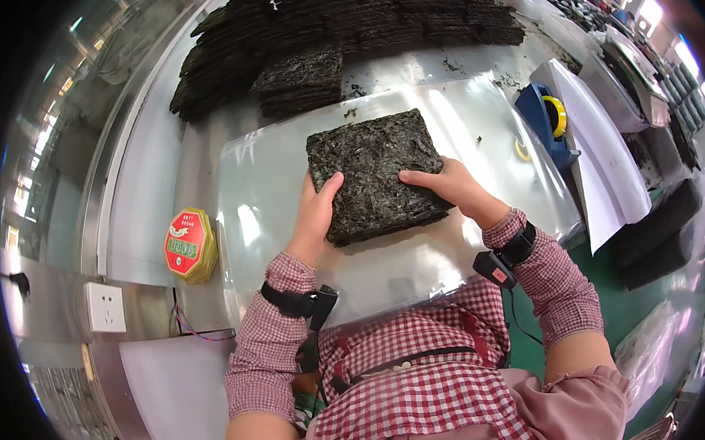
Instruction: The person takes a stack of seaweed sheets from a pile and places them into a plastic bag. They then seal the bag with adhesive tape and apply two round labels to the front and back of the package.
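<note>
Between my two hands is a square stack of dark dried seaweed sheets (377, 174), above a pile of clear plastic film (272, 282). My left hand (317, 215) grips its left side, thumb on top. On the right side, my right hand (445, 186) holds it the same way, and the fingers underneath are hidden. Beyond the film, a smaller seaweed stack (302, 80) sits in front of a long, tall row of seaweed stacks (379, 18). Small seaweed flakes lie on the film and the metal table.
At the left stands a pile of red and yellow octagonal labels (182, 242), near a wall socket (105, 307). To the right are a blue tape dispenser (540, 117) with yellow tape, curved white sheets (598, 168) and plastic containers (612, 90). A metal-framed edge runs along the left.
</note>
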### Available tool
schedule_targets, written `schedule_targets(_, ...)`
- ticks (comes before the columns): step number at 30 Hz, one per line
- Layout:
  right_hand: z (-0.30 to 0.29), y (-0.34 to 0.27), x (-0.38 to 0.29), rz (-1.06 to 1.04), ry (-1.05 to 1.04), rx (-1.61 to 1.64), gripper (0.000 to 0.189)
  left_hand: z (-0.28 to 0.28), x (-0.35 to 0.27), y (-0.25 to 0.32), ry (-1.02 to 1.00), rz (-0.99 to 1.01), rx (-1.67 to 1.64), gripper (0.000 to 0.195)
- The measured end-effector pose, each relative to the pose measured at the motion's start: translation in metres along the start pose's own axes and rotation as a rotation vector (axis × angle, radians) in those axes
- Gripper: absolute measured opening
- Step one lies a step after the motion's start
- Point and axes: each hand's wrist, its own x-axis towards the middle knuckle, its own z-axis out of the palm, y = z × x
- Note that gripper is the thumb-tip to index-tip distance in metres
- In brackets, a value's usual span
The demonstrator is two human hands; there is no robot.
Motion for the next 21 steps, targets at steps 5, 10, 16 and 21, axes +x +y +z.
schedule_targets(5, -0.008, 0.008, 0.004, -0.077, 0.079, -0.119, 0.067, 0.013, 0.012, 0.036, -0.007, 0.702, 1.298, 0.081)
schedule_targets(10, -0.012, 0.015, 0.02, -0.132, 0.108, -0.437, 0.072, 0.045, 0.01, 0.034, -0.261, 0.625, 1.329, 0.106)
schedule_targets(16, -0.008, -0.048, 0.032, -0.893, 0.149, -0.865, 0.031, 0.043, 0.011, 0.032, -0.252, 0.611, 1.283, 0.108)
schedule_targets(21, -0.001, -0.046, 0.045, -0.911, -0.022, -1.079, 0.027, 0.043, 0.011, 0.031, -0.253, 0.609, 1.248, 0.107)
